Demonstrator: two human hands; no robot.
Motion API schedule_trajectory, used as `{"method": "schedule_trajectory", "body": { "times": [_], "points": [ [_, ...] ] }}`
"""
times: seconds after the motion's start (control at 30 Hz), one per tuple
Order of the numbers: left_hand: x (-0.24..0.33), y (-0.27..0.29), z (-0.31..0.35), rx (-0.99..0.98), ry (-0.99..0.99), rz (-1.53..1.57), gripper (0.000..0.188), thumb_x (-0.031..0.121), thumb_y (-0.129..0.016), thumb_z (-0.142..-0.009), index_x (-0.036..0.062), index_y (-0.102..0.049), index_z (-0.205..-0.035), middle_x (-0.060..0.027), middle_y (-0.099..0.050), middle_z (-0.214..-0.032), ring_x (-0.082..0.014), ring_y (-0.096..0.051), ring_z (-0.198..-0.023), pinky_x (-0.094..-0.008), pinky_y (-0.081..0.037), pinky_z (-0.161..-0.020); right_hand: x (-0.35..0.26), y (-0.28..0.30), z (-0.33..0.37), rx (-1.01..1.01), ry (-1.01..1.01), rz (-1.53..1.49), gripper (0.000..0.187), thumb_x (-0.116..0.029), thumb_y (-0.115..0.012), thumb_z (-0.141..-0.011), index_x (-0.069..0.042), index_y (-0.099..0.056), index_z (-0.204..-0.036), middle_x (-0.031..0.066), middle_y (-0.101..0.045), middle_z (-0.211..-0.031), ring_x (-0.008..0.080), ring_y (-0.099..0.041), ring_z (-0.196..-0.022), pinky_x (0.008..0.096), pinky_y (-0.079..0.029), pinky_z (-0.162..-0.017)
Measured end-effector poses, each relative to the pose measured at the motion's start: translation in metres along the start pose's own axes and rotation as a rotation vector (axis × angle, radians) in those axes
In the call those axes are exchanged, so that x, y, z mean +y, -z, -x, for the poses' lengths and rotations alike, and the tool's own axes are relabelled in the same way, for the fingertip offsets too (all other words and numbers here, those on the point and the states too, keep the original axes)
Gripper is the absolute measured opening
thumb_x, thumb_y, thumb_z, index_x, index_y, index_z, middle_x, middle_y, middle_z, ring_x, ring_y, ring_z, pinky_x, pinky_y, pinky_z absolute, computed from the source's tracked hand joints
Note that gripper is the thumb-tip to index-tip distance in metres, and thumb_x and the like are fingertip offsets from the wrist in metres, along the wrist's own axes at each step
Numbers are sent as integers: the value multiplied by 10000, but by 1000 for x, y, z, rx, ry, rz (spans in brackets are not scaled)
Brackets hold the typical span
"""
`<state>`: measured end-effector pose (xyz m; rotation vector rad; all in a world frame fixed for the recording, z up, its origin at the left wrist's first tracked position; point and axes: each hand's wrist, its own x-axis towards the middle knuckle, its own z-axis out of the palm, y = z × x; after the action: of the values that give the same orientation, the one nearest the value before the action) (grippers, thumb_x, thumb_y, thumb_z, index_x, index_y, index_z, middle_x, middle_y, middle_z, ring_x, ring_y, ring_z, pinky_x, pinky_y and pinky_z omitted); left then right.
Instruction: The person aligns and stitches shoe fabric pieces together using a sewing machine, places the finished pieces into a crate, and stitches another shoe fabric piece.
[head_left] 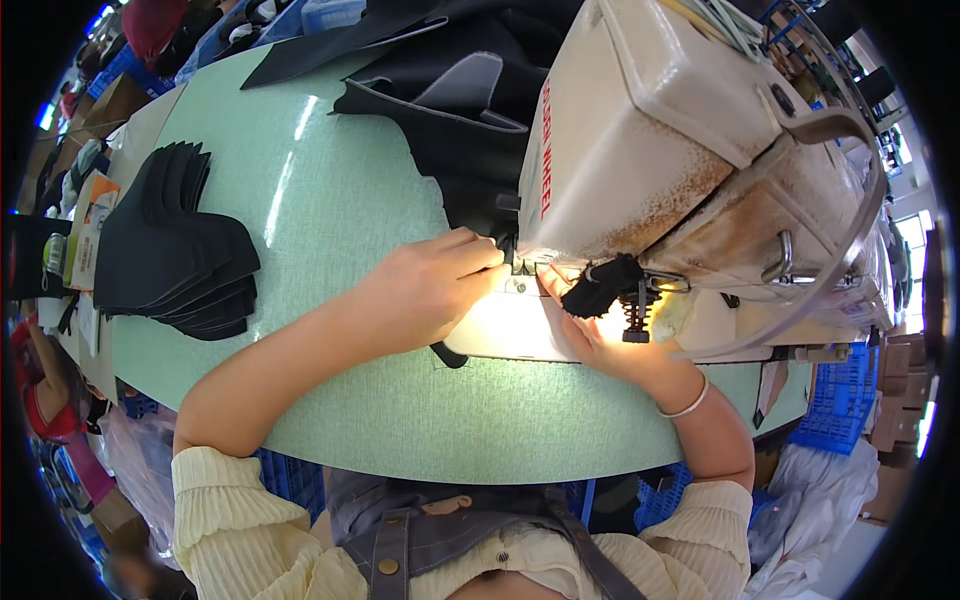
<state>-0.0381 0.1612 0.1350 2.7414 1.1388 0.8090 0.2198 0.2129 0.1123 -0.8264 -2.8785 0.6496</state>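
A cream sewing machine (pixel 630 150) with rust-coloured specks stands on the green table. Beside its presser foot, my left hand (pixel 435 285) is closed in a pinch at the near edge of black fabric (pixel 455 180). That fabric stretches away behind the hand and shows grey edges. My right hand (pixel 610 345) rests on the brightly lit machine bed (pixel 510 330), fingers apart and reaching toward the presser foot from the right. A black wrapped part and a spring (pixel 637 310) on the machine hide some of its fingers. Whatever lies under the fingertips is too small to tell.
A fanned stack of black cut pieces (pixel 175 250) lies on the green tabletop (pixel 330 210) at left. More black sheets (pixel 350 45) cover the back. A pale hose (pixel 865 230) loops at the machine's right. Blue crates (pixel 840 395) and clear plastic bags (pixel 815 510) stand beyond the table.
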Motion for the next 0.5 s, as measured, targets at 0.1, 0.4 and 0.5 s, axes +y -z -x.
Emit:
{"method": "schedule_trajectory", "body": {
  "times": [0.1, 0.4, 0.5],
  "points": [
    [2, -5, 0, -1, 23, -32, 256, 31, -620, -687, -37, -601, -933, -79, -567, -952, -216, -579, -863, -296, -538, -689, -1, 1, -2, -53, -63, -51, 402, -188, -522, -879, -31, -560, -1247, 76, -601, -1218, 190, -587, -1087, 368, -461, -906],
    [6, -7, -1, 32, 64, -13, 333, -10, -594, -676, -88, -581, -1000, -140, -551, -1032, -261, -569, -893, -322, -531, -771, -5, 2, -7, -211, -249, -212, 483, -199, -468, -868, -9, -526, -1309, 73, -566, -1300, 184, -537, -1194, 441, -376, -1017],
    [6, -9, -1, 48, 69, -33, 338, -9, -596, -681, -88, -581, -1010, -142, -551, -1040, -269, -576, -912, -328, -530, -784, -4, 2, -7, -260, -316, -265, 510, -203, -449, -865, -2, -515, -1329, 72, -554, -1327, 183, -520, -1230, 465, -348, -1054]
  ]
}}
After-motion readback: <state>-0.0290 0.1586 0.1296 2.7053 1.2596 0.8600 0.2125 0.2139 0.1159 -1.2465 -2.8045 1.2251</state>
